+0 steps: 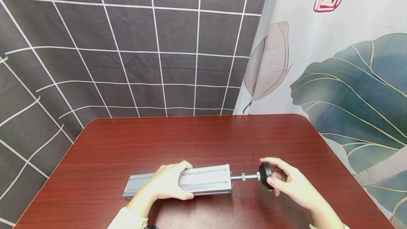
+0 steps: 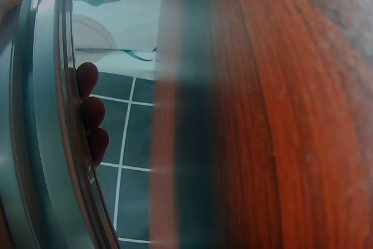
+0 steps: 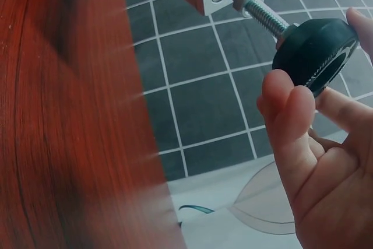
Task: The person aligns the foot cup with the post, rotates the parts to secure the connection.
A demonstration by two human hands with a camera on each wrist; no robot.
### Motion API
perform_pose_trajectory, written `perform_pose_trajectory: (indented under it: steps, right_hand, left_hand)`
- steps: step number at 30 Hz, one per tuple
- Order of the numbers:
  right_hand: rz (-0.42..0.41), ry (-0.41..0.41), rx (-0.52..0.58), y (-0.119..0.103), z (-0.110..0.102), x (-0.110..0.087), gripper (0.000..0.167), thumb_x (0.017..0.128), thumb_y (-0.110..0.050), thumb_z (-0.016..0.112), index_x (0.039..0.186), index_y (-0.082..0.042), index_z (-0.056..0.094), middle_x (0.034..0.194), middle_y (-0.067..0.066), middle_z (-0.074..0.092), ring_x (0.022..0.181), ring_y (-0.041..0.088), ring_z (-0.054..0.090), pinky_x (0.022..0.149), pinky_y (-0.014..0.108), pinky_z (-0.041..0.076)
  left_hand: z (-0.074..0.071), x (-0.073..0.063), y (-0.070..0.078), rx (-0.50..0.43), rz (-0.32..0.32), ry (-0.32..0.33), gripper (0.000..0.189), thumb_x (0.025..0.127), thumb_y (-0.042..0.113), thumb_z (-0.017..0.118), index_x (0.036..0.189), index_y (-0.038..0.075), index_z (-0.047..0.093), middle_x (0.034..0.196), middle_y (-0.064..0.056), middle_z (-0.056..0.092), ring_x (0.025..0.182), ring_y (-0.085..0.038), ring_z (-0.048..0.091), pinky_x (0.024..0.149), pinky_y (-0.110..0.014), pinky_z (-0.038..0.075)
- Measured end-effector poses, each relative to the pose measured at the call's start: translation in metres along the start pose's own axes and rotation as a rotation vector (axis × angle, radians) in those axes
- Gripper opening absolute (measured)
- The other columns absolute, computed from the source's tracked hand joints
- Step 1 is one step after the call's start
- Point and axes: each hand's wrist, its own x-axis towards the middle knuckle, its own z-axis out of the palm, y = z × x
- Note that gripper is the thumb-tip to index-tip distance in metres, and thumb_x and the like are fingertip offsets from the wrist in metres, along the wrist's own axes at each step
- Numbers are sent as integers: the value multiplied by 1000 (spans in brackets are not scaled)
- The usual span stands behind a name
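A silver aluminium profile (image 1: 206,179) with a flat end plate lies crosswise in front of me. My left hand (image 1: 170,181) grips it around the middle, thumb at the near side; three fingertips (image 2: 93,113) curl at its underside in the left wrist view, with a gap to the table. From the end plate a threaded rod (image 1: 251,176) with hex nuts sticks out to the right. It ends in a round black levelling foot (image 3: 315,51). My right hand (image 1: 290,183) pinches this foot by its rim between thumb and fingers; its palm stays off the foot's hollow face.
Beneath is a reddish-brown wood-grain table (image 1: 190,137) with rounded far corners. A dark cloth with a white grid (image 1: 133,66) hangs behind it. To the right hangs a pale curtain (image 1: 302,45) with leaf prints.
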Motion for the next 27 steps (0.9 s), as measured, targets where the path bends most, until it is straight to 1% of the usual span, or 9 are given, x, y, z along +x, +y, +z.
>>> perform_pose_trajectory:
  steps: [5, 8, 11, 13, 16, 18, 20, 24, 27]
  right_hand:
    - [5, -19, 13, -2, 0, 1, 53, 84, 12, 54, 130, -12, 48, 82, 1, 55, 52, 15, 54, 52, 29, 46]
    - [34, -13, -50, -5, -3, -1, 59, 81, 8, 60, 135, -11, 44, 93, -2, 57, 67, 14, 57, 60, 26, 47]
    - [42, -17, -110, -5, -7, -4, 76, 75, 5, 68, 141, -9, 35, 118, -4, 54, 88, 12, 56, 72, 24, 48]
    - [12, -24, -112, -4, -9, -6, 85, 71, 5, 73, 143, -5, 29, 131, -3, 47, 101, 10, 54, 81, 22, 45]
    - [-121, -54, -49, 0, -9, -6, 86, 68, 13, 73, 140, 2, 28, 141, 7, 34, 113, 12, 49, 89, 20, 41]
    - [-219, -82, 16, 3, -9, -5, 82, 66, 19, 70, 136, 6, 31, 143, 16, 28, 116, 15, 49, 92, 21, 39]
    - [-271, -99, 39, 6, -8, -5, 75, 65, 23, 68, 132, 7, 37, 141, 19, 26, 115, 16, 50, 93, 20, 39]
    - [-239, -88, 8, 4, -6, -5, 67, 67, 22, 68, 127, 2, 48, 138, 16, 32, 110, 14, 53, 91, 18, 40]
    - [-229, -79, 0, 3, -7, -5, 66, 66, 21, 69, 127, 2, 49, 135, 15, 36, 106, 14, 53, 87, 18, 43]
  left_hand:
    - [0, 0, -1, 1, -3, -5, 63, 55, 52, 78, 108, 24, 57, 95, 13, 65, 81, -8, 60, 71, -31, 46]
    - [1, -1, -1, 1, -4, -2, 63, 55, 52, 78, 107, 24, 57, 95, 14, 64, 81, -8, 60, 70, -30, 46]
    - [0, 0, -1, -2, -3, 1, 63, 55, 52, 79, 107, 25, 57, 94, 15, 64, 79, -7, 59, 70, -30, 45]
    - [0, 0, -1, -3, -2, 5, 63, 55, 52, 79, 107, 25, 57, 94, 15, 64, 79, -7, 59, 69, -30, 45]
    - [-1, 0, -1, -2, -1, 7, 63, 54, 52, 79, 107, 25, 57, 94, 15, 64, 79, -6, 59, 69, -30, 45]
    - [-1, 0, -1, 1, 0, 7, 63, 54, 52, 79, 107, 25, 57, 94, 15, 64, 79, -6, 59, 70, -30, 45]
    - [-1, 0, -1, -5, -3, 5, 63, 54, 52, 79, 107, 25, 57, 94, 15, 64, 79, -7, 59, 69, -30, 45]
    - [-1, 0, -1, -11, -2, -1, 64, 54, 52, 79, 107, 25, 57, 93, 15, 64, 79, -7, 59, 69, -29, 46]
    - [0, 0, -1, -10, 2, -3, 63, 55, 52, 79, 107, 25, 57, 93, 15, 64, 79, -7, 59, 69, -29, 46]
